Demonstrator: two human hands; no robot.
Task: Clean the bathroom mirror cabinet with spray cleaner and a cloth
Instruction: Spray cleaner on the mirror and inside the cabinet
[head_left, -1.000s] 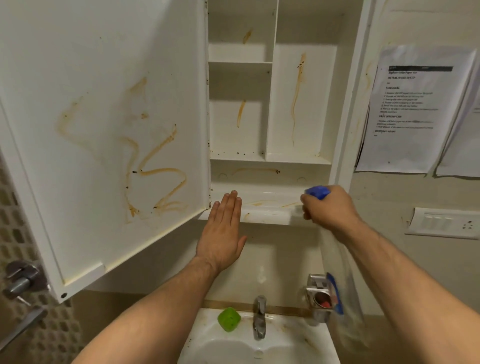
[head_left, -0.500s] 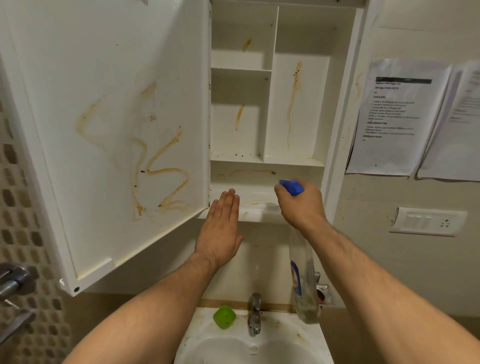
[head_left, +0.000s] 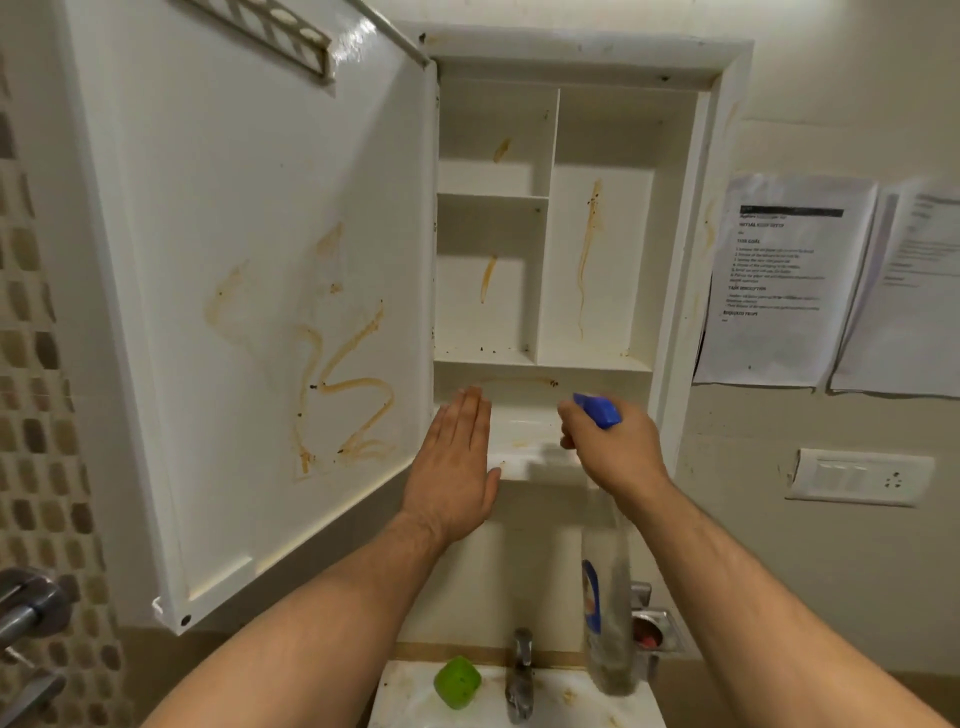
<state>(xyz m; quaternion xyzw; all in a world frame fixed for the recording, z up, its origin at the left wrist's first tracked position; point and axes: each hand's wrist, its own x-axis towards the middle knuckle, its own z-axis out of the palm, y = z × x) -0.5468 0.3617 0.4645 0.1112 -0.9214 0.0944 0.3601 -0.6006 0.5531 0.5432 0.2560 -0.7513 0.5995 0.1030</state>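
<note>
Right hand grips the spray bottle at the cabinet's lowest shelf; left hand flat, empty. Brown stains remain throughout; no cloth visible.

Just one view here, head-mounted and wide-angle, pointed straight ahead at the wall and tipped slightly down. The open cabinet is seen close up, filling the centre and top of the frame, with its door swung across the left half. Both forearms are seen reaching in from the bottom edge. The sink is cropped at the bottom centre, and straight lines are bent near the edges.
</note>
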